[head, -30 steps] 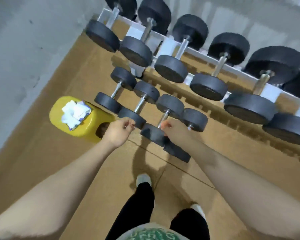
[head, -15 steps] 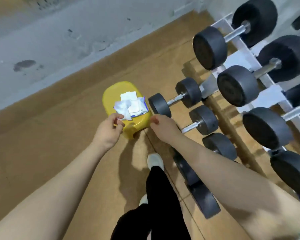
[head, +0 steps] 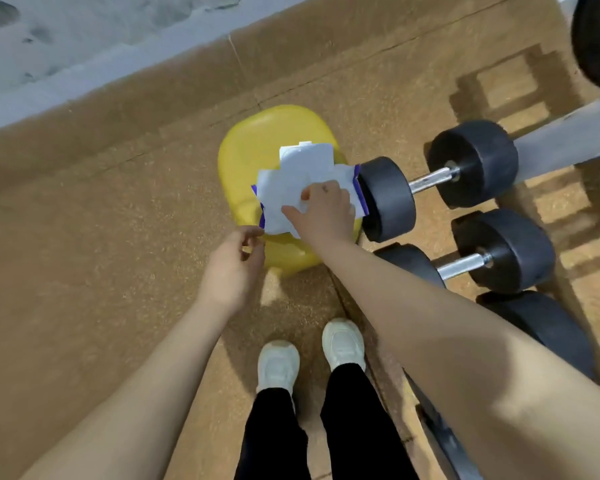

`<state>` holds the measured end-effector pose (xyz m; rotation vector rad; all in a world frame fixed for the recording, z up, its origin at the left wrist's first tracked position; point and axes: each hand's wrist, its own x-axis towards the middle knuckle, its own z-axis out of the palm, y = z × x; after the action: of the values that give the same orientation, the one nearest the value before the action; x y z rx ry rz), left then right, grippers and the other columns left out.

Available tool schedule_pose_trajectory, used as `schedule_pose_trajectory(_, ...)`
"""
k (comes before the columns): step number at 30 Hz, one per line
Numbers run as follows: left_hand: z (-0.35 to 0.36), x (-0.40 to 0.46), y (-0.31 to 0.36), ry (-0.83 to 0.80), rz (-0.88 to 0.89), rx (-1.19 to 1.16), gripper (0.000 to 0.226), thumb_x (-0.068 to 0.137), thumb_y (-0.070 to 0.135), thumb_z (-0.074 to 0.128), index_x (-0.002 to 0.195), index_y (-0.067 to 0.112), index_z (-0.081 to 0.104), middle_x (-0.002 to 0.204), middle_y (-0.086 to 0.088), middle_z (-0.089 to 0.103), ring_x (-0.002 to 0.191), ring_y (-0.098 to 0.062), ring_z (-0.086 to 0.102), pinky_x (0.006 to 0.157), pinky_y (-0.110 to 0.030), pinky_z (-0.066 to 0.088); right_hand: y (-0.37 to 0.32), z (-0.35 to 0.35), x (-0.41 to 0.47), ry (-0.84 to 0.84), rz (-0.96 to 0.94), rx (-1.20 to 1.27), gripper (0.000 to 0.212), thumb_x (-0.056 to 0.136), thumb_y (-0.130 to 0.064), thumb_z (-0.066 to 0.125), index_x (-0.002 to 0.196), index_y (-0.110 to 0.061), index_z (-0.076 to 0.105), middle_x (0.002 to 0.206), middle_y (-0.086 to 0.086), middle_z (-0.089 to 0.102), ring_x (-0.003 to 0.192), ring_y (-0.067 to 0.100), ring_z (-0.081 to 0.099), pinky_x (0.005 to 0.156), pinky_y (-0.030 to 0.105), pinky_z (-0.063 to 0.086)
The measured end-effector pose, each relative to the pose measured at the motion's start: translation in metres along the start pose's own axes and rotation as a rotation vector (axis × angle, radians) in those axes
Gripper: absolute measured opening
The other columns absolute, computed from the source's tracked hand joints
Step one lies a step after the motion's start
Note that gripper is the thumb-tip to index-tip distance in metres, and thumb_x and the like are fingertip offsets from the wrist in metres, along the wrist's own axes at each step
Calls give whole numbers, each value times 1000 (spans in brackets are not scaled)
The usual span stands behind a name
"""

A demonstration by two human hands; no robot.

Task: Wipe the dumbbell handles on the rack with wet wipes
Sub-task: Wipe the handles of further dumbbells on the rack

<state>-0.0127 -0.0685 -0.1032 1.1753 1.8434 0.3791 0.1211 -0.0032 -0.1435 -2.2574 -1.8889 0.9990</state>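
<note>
Dumbbell (head: 437,180) handle runs left-right, slightly uptilted rightward.

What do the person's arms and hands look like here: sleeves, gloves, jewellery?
Both arms are bare from the frame edge to the wrist, with no sleeve in view. The left hand and right hand are ungloved, and no watch, ring or wristband shows on either. Lower down, the person wears black trousers and white sneakers.

wipes pack (head: 291,181) on stool (head: 253,147), dumbbells (head: 437,181) right, seemingly touching
</note>
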Motion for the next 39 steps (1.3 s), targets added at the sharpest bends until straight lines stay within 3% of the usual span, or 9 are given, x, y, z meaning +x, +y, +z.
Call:
schedule_pose_trajectory(5, -5, 5, -16, -10, -37, -109, 15, 90, 12, 51, 100, 21, 57, 100, -5, 61, 88, -26, 61, 78, -36, 47, -10, 12, -1, 46, 29, 149, 4, 88, -25, 57, 86, -21, 57, 114, 1, 48, 110, 23, 39, 89, 35, 33)
schedule_pose_trajectory(10, -20, -21, 33, -121, -163, -311, 12, 96, 34, 45, 103, 28, 54, 101, 12, 59, 98, -13, 58, 79, -29, 45, -6, -48, -52, -145, 78, 891, 17, 84, -6, 62, 73, -11, 50, 77, 2, 50, 76, 14, 48, 71, 29, 37)
schedule_pose_trajectory(16, -33, -71, 127, -384, -122, -450, 18, 94, 30, 51, 88, 16, 61, 85, 8, 65, 82, -8, 61, 76, -21, 49, 9, -151, -131, -189, 85, 1064, 26, 81, -5, 64, 68, -10, 42, 68, 7, 38, 61, 16, 37, 57, 28, 30)
schedule_pose_trajectory(18, -35, -87, 155, -396, -23, -366, 20, 92, 23, 57, 78, 10, 52, 71, 0, 49, 69, -12, 45, 65, -22, 39, 18, -184, -154, -185, 142, 1189, 23, 80, -4, 67, 70, -12, 47, 72, 8, 48, 63, 15, 47, 57, 27, 36)
schedule_pose_trajectory(21, -33, -112, 199, -474, 113, -266, 26, 92, 17, 56, 71, 11, 43, 64, 3, 36, 56, -3, 34, 53, -13, 30, 34, -231, -185, -221, 256, 1558, 39, 60, -32, 84, 81, -13, 56, 91, 11, 62, 80, 22, 61, 70, 33, 46)
schedule_pose_trajectory(24, -25, -136, 237, -599, 197, -269, 16, 94, 16, 53, 78, 16, 52, 65, 13, 53, 59, 2, 48, 58, -13, 41, 51, -268, -214, -233, 400, 1909, 50, 74, -48, 57, 104, -9, 58, 120, 13, 60, 105, 27, 58, 90, 38, 45)
schedule_pose_trajectory(28, -2, -180, 285, -791, 215, -236, 12, 95, 13, 50, 95, 16, 62, 88, 2, 65, 82, -13, 61, 76, -27, 49, 86, -302, -265, -192, 405, 1967, 55, 87, -34, 52, 132, -2, 48, 129, 19, 55, 107, 28, 61, 87, 37, 53)
schedule_pose_trajectory(36, 73, -244, 322, -1043, 57, -132, 21, 93, 22, 51, 112, 16, 59, 108, -9, 63, 101, -26, 61, 89, -42, 49, 170, -330, -363, 87, 595, 1630, 17, 91, -3, 55, 106, -2, 63, 91, 6, 71, 75, 12, 70, 63, 21, 55)
schedule_pose_trajectory(39, 114, -283, 325, -1175, 2, -167, 31, 95, 10, 43, 124, 9, 54, 110, -10, 64, 97, -24, 62, 78, -35, 54, 214, -330, -398, 211, 587, 1576, 23, 93, -9, 55, 114, -5, 61, 106, 9, 69, 90, 17, 68, 78, 28, 57)
